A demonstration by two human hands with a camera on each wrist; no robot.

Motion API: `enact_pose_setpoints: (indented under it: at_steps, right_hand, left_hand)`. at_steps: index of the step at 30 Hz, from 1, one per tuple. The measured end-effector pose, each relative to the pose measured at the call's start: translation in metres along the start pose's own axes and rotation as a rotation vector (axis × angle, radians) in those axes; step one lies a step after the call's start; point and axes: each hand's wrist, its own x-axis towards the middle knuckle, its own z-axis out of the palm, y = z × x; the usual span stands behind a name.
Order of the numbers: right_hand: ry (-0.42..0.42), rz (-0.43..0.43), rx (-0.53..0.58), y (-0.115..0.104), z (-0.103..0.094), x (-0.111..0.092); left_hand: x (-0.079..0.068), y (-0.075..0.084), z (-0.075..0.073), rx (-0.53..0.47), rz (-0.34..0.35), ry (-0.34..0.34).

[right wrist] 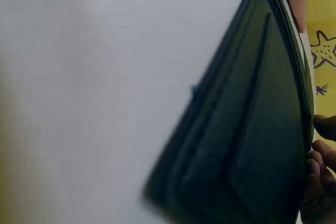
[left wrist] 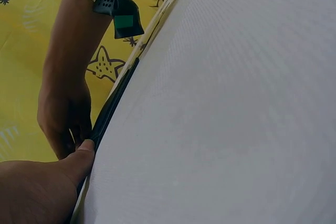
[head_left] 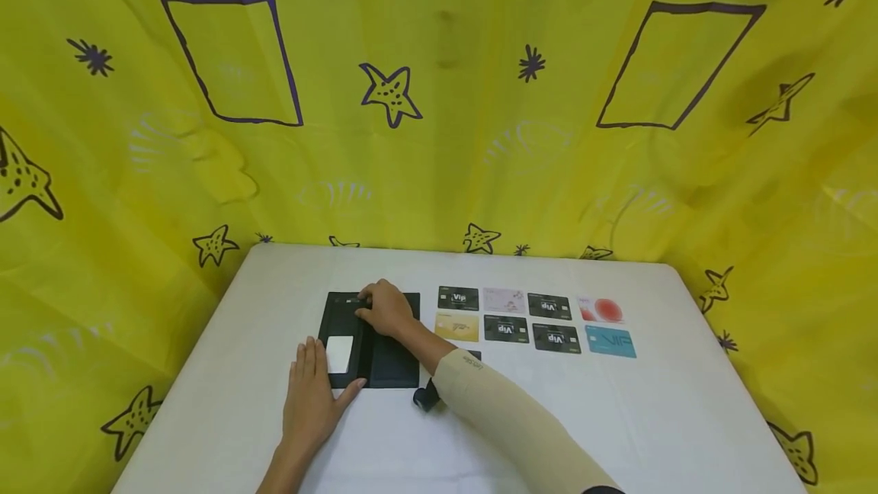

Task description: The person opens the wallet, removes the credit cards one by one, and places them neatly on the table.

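A black wallet [head_left: 394,360] lies spread open on the white table. A white card-like rectangle [head_left: 339,354] shows on its left panel. My left hand [head_left: 309,395] rests at the wallet's lower left, fingers straight along the left edge, thumb on the bottom edge; the left wrist view shows that thumb [left wrist: 81,158] on the wallet's rim. Over the top of the left panel, my right hand [head_left: 386,309] has its thumb and fingers bent together at a dark card [head_left: 350,300] with small light marks. The right wrist view shows its fingers [right wrist: 317,163] at the wallet's far side.
Two rows of cards lie right of the wallet, among them a black Vip card [head_left: 458,298], a gold card [head_left: 456,328] and a blue card [head_left: 610,341]. Another dark card [head_left: 475,354] is partly under my right forearm. A yellow patterned curtain [head_left: 439,158] surrounds the table.
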Motion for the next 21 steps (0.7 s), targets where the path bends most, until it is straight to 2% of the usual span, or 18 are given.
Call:
enact_pose_setpoints:
  at_steps: [5, 10, 21]
  right_hand:
    - [0.005, 0.033, 0.056, 0.0002, 0.0021, 0.0008]
    - [0.013, 0.039, 0.06, -0.0002, 0.0038, 0.0011]
    - [0.011, 0.058, 0.062, -0.0042, 0.0011, 0.0039]
  left_hand:
    - [-0.002, -0.0007, 0.0023, 0.009, 0.004, -0.005]
    - [-0.0035, -0.0011, 0.0035, 0.014, -0.003, -0.022]
    - [-0.001, 0.0029, -0.0021, 0.017, -0.011, 0.0]
